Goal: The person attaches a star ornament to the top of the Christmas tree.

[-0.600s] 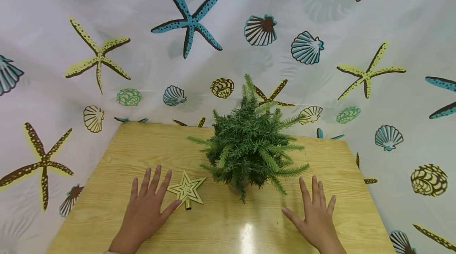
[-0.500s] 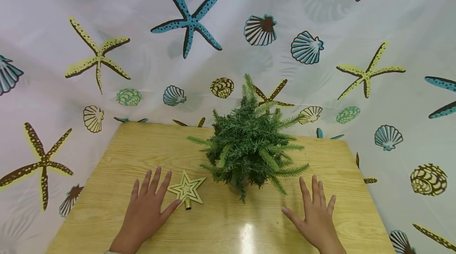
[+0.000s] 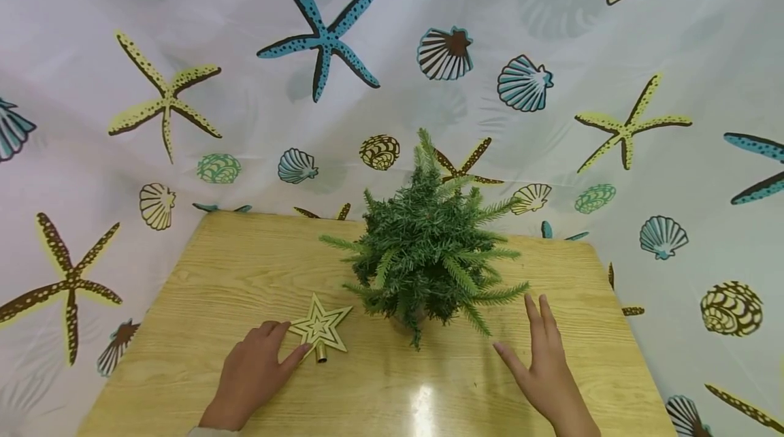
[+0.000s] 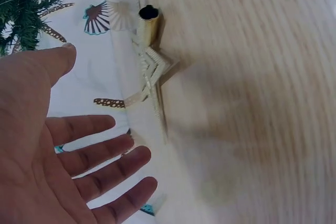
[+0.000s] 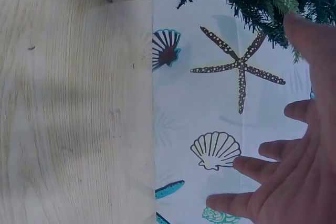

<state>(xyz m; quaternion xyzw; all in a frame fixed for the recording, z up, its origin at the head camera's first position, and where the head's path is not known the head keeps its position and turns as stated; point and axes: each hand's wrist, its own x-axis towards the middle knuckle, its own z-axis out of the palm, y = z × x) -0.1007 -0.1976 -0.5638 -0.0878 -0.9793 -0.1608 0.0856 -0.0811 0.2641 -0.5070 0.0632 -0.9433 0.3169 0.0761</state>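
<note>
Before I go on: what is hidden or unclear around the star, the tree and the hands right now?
- Head view: the tree base is hidden by its own branches; the right wrist view shows only a cropped corner of it.
- Head view: whether the left hand fingers touch the star cannot be told; the left wrist view is motion-blurred there.
- Right wrist view: the right hand is cut off by the frame edge.
</note>
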